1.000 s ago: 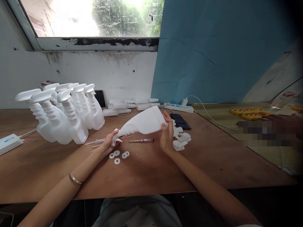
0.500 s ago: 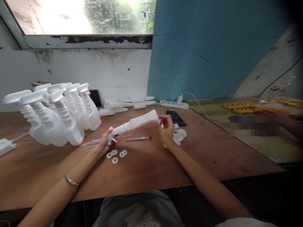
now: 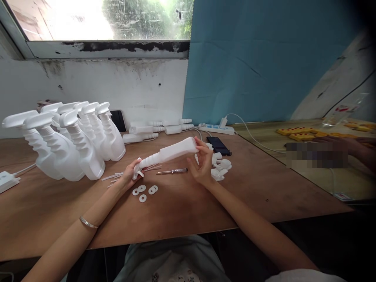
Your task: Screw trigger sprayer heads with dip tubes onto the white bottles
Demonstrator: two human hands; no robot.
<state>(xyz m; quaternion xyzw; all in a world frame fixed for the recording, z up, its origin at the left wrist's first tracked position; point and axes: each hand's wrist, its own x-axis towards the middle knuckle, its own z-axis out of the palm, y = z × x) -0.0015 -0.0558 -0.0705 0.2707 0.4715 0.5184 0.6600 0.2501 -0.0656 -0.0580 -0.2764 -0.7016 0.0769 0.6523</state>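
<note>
A white plastic spray bottle lies tilted in the air above the table, its base up toward the right. My left hand is closed around its trigger end at the lower left and hides part of the spray head. At the base, the fingertips of my right hand touch the bottle, while the thumb stands apart from it, so this hand is open. Under the bottle lie a thin screwdriver and several thin white tubes. Several flat white washers lie nearer to me. White spray heads are heaped beside my right hand.
Several upright spray bottles crowd the left side. More white bottles lie along the wall. A dark phone and a power strip are at the back. A co-worker's hand is by yellow pieces at right.
My right hand has loosened at the bottle's base: its thumb has come away and the fingers have spread. The left hand and the bottle have hardly moved.
</note>
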